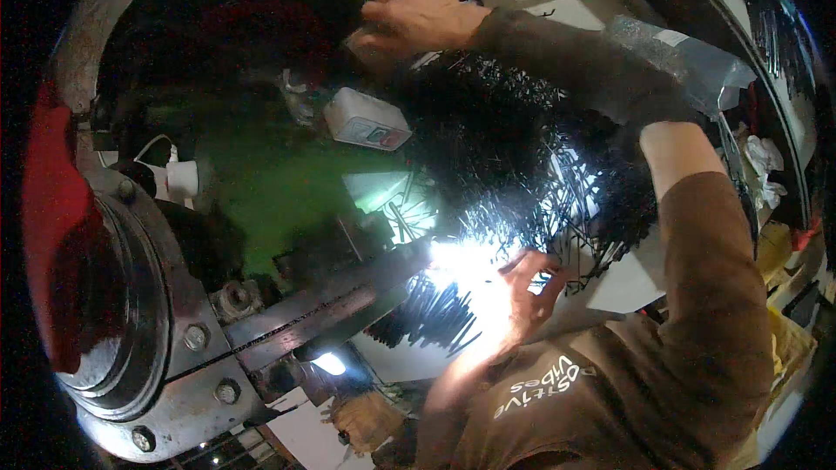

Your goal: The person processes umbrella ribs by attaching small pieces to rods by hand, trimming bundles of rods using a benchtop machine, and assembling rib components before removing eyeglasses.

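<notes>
The left hand [527, 287] curls in glare beside a pile of thin black sticks [531, 157], the right hand [422, 16] bends beyond it, and whether either grasps anything I cannot tell.

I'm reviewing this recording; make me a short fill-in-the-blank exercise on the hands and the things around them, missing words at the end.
1. Of the person's two hands, the ____ hand is nearer the picture's top edge.
2. The other hand is beside the brightest glare, near many thin ____ rods.
3. The small box with a coloured panel is mostly ____.
4. The lettered sweatshirt is ____.

Missing words: right; black; white; brown.
</notes>
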A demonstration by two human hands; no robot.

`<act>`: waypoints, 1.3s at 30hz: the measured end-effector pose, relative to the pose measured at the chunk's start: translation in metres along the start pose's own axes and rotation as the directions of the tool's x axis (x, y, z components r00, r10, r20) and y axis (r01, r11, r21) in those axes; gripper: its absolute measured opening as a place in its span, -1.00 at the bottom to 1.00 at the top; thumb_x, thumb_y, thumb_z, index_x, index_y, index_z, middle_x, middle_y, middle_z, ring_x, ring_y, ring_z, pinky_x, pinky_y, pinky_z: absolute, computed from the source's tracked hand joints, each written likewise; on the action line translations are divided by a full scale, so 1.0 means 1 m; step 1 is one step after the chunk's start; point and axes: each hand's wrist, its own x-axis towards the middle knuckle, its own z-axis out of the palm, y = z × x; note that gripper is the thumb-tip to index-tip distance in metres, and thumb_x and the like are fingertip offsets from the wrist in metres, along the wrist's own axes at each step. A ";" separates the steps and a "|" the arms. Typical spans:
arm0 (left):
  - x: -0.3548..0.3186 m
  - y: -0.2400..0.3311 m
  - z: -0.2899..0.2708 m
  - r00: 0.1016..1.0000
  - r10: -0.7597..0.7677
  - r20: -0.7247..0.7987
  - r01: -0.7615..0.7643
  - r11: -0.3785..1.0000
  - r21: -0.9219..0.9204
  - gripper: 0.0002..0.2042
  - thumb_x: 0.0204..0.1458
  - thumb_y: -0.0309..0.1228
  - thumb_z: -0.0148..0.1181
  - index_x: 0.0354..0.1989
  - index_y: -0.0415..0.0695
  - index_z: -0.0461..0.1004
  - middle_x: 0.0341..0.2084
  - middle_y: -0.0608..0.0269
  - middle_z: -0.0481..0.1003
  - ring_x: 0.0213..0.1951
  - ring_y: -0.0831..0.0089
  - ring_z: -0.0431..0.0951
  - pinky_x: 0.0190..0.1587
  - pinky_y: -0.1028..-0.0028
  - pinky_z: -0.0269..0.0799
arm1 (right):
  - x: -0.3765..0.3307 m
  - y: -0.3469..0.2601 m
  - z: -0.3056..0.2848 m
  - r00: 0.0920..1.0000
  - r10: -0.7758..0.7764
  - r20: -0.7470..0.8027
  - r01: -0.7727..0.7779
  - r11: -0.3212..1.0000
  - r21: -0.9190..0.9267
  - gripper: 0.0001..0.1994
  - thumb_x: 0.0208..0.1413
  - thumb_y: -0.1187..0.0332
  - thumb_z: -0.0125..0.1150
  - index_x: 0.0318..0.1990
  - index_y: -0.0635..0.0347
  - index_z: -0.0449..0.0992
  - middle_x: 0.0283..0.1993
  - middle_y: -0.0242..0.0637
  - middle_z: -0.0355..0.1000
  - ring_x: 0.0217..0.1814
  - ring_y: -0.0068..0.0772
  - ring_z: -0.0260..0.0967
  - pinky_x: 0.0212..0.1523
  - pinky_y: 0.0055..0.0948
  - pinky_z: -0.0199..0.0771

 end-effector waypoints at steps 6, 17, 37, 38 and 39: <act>0.033 0.007 -0.014 0.968 -0.144 -0.206 0.120 0.985 -0.128 -0.75 0.04 -0.43 0.16 -0.10 -0.21 0.42 -0.19 0.02 0.45 -0.17 0.38 0.49 -0.10 0.42 0.38 | 0.004 0.007 -0.070 0.942 -0.044 0.332 -0.009 0.988 0.156 -0.56 -0.09 -0.02 0.26 -0.36 0.26 0.57 -0.48 0.05 0.46 -0.42 -0.17 0.44 -0.33 -0.21 0.38; 0.048 -0.014 -0.013 0.793 -0.594 -0.134 0.432 0.703 -0.564 -0.50 0.10 -0.34 0.14 0.16 -0.27 0.15 -0.05 0.05 0.37 -0.06 0.34 0.42 0.02 0.28 0.38 | -0.061 -0.060 -0.073 0.790 -0.510 0.341 0.170 0.717 0.677 -0.51 0.10 -0.06 -0.02 -0.63 0.17 0.47 -0.67 -0.07 0.36 -0.56 0.07 0.34 -0.55 -0.08 0.33; 0.018 0.000 0.000 0.844 -0.512 -0.160 0.275 0.668 -0.691 -0.67 0.11 -0.50 0.10 0.06 -0.24 0.29 -0.06 0.20 0.41 -0.07 0.56 0.35 -0.01 0.54 0.26 | -0.050 -0.042 -0.018 0.551 -0.338 0.763 0.044 0.925 0.378 -0.78 -0.14 0.23 0.14 -0.48 0.21 0.56 -0.40 -0.05 0.49 -0.30 -0.05 0.48 -0.32 -0.15 0.48; 0.019 0.002 0.004 0.835 -0.513 -0.196 0.260 0.683 -0.682 -0.69 0.11 -0.50 0.10 0.04 -0.25 0.31 -0.10 0.21 0.42 -0.09 0.57 0.36 -0.02 0.55 0.26 | -0.056 -0.038 -0.011 0.473 -0.416 0.777 0.108 0.902 0.418 -0.78 -0.15 0.23 0.16 -0.49 0.22 0.55 -0.40 -0.05 0.49 -0.31 -0.04 0.47 -0.32 -0.16 0.48; 0.019 0.005 0.005 0.820 -0.520 -0.240 0.247 0.699 -0.671 -0.70 0.10 -0.50 0.11 0.01 -0.25 0.33 -0.13 0.22 0.44 -0.11 0.59 0.37 -0.04 0.55 0.27 | -0.058 -0.036 -0.003 0.472 -0.418 0.777 0.104 0.901 0.421 -0.78 -0.15 0.23 0.16 -0.49 0.22 0.55 -0.40 -0.05 0.49 -0.31 -0.04 0.47 -0.32 -0.16 0.48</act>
